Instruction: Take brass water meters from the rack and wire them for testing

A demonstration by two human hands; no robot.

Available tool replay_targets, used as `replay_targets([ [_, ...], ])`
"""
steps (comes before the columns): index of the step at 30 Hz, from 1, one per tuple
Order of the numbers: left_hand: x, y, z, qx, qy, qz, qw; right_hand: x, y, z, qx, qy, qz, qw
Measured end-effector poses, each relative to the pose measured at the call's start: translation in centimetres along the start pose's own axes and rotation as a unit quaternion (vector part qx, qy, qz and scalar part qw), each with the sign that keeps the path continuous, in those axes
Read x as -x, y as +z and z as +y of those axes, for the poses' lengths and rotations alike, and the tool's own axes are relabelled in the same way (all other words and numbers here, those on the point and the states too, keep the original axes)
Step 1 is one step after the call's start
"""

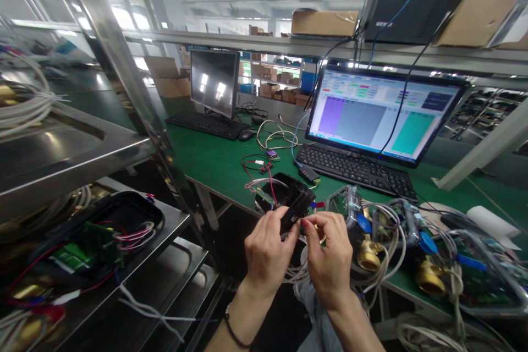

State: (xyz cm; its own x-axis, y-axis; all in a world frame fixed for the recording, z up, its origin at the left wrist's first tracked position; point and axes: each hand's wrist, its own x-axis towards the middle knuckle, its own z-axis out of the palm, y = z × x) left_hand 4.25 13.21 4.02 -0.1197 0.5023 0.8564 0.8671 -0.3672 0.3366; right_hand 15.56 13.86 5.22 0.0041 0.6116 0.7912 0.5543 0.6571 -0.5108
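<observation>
Two hands are held close together at the near edge of a green bench [223, 168], over the person's lap. A black housing [291, 201] with thin wires running into it is gripped between them, raised just above the bench edge. The left hand [267, 250] is curled against the housing's near side, fingers bent and thumb pressed to the casing. The right hand [328, 256] is closed in a pinch at the housing's lower right corner; what is pinched there cannot be told.

Just right of the hands, brass fittings [368, 256] with white cable and clear covers are crowded on the bench. A lit monitor [381, 113] and keyboard [355, 168] are set behind them, and a dark monitor [214, 82] further back left. On a steel rack [82, 148] at left, a black tray [124, 214] with a green board is laid.
</observation>
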Motion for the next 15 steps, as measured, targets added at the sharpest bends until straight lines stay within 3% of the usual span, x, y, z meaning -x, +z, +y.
replay_targets([
  [4,0.9,0.1,-1.0,0.004,0.024,0.001,1.0,1.3,-0.6,-0.5,-0.011,-0.007,0.005,1.0],
  [7,2.3,0.9,-2.9,0.005,0.02,0.009,1.0,2.6,-2.0,-0.5,-0.006,0.017,0.018,1.0],
  [11,4.0,2.4,-6.1,0.006,-0.055,0.039,0.998,4.7,-4.5,0.7,0.021,0.044,0.002,0.999],
  [15,4.0,3.8,-8.4,0.046,-0.144,0.004,0.988,6.3,-6.3,2.8,0.07,0.046,-0.009,0.996],
])
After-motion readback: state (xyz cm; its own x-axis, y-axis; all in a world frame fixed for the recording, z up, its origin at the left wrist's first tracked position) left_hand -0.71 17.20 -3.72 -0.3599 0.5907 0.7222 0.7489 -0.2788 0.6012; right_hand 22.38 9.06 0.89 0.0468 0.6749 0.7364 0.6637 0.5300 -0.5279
